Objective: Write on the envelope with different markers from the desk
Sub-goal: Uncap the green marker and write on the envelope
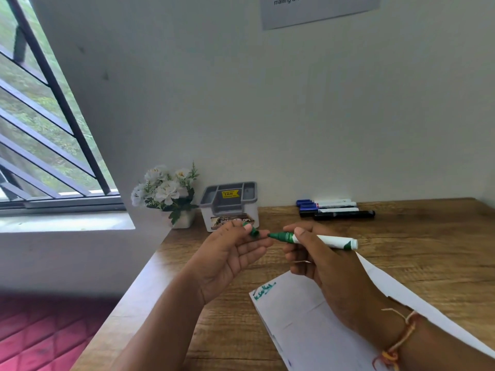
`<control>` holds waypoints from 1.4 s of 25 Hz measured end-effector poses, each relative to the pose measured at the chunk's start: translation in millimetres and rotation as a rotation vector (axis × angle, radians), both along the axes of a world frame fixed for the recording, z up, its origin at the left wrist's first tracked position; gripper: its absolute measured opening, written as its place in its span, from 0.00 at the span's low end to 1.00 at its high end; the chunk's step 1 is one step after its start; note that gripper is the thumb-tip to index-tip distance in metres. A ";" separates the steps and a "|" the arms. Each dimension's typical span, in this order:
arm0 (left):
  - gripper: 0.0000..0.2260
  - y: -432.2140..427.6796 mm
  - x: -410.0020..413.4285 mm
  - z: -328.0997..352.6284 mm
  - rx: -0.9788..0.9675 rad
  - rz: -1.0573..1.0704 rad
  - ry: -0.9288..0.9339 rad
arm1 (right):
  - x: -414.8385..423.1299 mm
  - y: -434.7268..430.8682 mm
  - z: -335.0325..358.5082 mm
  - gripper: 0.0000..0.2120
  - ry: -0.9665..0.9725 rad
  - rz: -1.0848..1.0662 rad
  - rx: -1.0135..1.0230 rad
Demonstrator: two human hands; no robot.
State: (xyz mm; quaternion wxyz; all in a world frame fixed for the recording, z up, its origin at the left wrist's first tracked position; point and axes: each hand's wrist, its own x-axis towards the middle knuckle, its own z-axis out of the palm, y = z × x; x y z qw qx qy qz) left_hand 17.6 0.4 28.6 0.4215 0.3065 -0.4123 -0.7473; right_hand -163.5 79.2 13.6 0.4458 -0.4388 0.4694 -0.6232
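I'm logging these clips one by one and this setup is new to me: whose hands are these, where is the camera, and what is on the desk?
There is no machine here. One camera worn on a person's head looks forward and down, so the two arms are the wearer's own. The left hand pinches a green cap. The right hand holds the uncapped green marker, its tip pointing at the cap. Below them a white envelope lies on the wooden desk, with green writing at one corner. By the wall lie more markers, blue and black, with a grey box and a pot of white flowers further left.
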 end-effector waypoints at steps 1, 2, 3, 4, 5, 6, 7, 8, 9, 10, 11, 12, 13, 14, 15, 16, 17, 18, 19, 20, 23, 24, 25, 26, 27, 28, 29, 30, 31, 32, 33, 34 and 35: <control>0.18 0.6 -1.1 0.7 0.023 0.008 -0.005 | 0.2 0.1 -0.6 0.11 -0.005 0.011 -0.002; 0.19 0.8 -1.8 0.9 0.039 0.009 -0.018 | 0.5 0.2 -0.8 0.12 -0.018 0.019 -0.003; 0.20 1.1 -2.2 0.8 0.048 0.003 -0.034 | 0.8 0.3 -0.8 0.12 -0.033 0.027 -0.004; 0.21 1.4 -2.1 0.5 0.053 -0.008 -0.046 | 1.2 0.4 -0.9 0.13 -0.042 0.030 -0.005; 0.22 1.6 -1.9 0.3 0.056 -0.020 -0.052 | 1.3 0.2 -1.2 0.13 -0.043 0.028 -0.005; 0.22 1.6 -1.7 0.4 0.058 -0.031 -0.056 | 1.4 -0.4 -1.8 0.13 -0.040 0.025 -0.007; 0.22 1.5 -1.7 0.6 0.062 -0.038 -0.059 | 1.3 -0.7 -2.6 0.13 -0.039 0.022 -0.009; 0.22 2.0 -2.1 1.0 0.065 -0.046 -0.059 | 0.9 -1.0 -3.3 0.13 -0.036 0.020 -0.011; 0.21 2.4 -2.2 1.2 0.067 -0.055 -0.057 | 0.4 -1.2 -4.0 0.13 -0.030 0.020 -0.014; 0.21 2.8 -2.1 1.3 0.067 -0.064 -0.056 | 0.1 -1.2 -4.2 0.12 -0.021 0.023 -0.015; 0.21 3.2 -1.9 1.6 0.065 -0.073 -0.058 | 0.0 -0.7 -3.8 0.12 -0.009 0.028 -0.015; 0.22 3.8 -1.7 1.7 0.061 -0.082 -0.059 | 0.2 -0.5 -3.5 0.12 0.005 0.033 -0.015; 0.22 4.4 -1.6 1.9 0.056 -0.090 -0.057 | 0.3 -0.4 -3.9 0.11 0.021 0.033 -0.016; 0.22 5.1 -2.0 2.1 0.051 -0.098 -0.055 | 0.6 -0.8 -4.6 0.10 0.034 0.027 -0.016; 0.21 5.8 -2.7 2.1 0.046 -0.106 -0.053 | 0.4 -1.7 -5.5 0.09 0.042 0.017 -0.014; 0.21 6.8 -3.6 1.7 0.043 -0.108 -0.048 | 0.0 -2.6 -6.7 0.08 0.040 0.009 -0.010; 0.20 7.6 -4.5 1.5 0.040 -0.105 -0.043 | -0.6 -3.4 -7.4 0.07 0.033 0.004 -0.009; 0.19 8.0 -4.9 1.2 0.035 -0.104 -0.037 | -1.2 -4.1 -7.4 0.06 0.025 0.004 -0.010; 0.17 8.1 -4.9 0.9 0.023 -0.109 -0.034 | -1.8 -4.4 -7.2 0.05 0.019 0.004 -0.013; 0.15 7.9 -4.7 0.5 0.004 -0.121 -0.034 | -2.7 -4.9 -6.9 0.05 0.018 0.005 -0.018; 0.13 9.1 -6.9 -2.3 -0.056 -0.142 -0.051 | -4.9 -5.1 -7.0 0.05 0.013 -0.006 -0.029; 0.12 9.9 -8.9 -4.1 -0.068 -0.134 -0.058 | -5.1 -5.5 -7.3 0.05 0.003 -0.008 -0.029; 0.12 10.6 -10.5 -5.5 -0.081 -0.121 -0.066 | -5.4 -6.3 -7.5 0.05 -0.013 -0.006 -0.030; 0.12 11.5 -12.3 -6.3 -0.097 -0.108 -0.073 | -5.6 -7.1 -7.6 0.05 -0.036 -0.002 -0.030; 0.13 11.9 -13.9 -6.5 -0.115 -0.096 -0.081 | -5.8 -7.8 -7.2 0.05 -0.063 0.003 -0.030; 0.13 11.7 -14.7 -6.1 -0.132 -0.088 -0.087 | -6.3 -9.1 -7.4 0.05 -0.088 0.007 -0.027; 0.14 11.6 -14.9 -5.8 -0.143 -0.082 -0.093 | -6.8 -10.1 -8.1 0.06 -0.109 0.015 -0.019; 0.14 11.0 -14.7 -5.8 -0.150 -0.081 -0.099 | -6.9 -11.3 -8.6 0.06 -0.128 0.028 -0.009; 0.13 10.6 -14.7 -6.2 -0.154 -0.087 -0.099 | -6.3 -12.1 -8.3 0.07 -0.148 0.049 -0.001; 0.13 10.2 -14.6 -7.4 -0.157 -0.086 -0.091 | -5.5 -13.2 -8.4 0.08 -0.176 0.076 0.003; 0.13 10.1 -15.1 -8.1 -0.162 -0.068 -0.077 | -4.5 -14.1 -8.6 0.10 -0.213 0.106 0.000; 0.12 10.0 -15.0 -6.9 -0.180 -0.025 -0.056 | -3.7 -14.9 -8.1 0.14 -0.246 0.130 -0.006; 0.12 8.2 -12.9 -5.1 -0.203 0.048 -0.026 | -2.9 -15.1 -7.5 0.17 -0.252 0.136 -0.011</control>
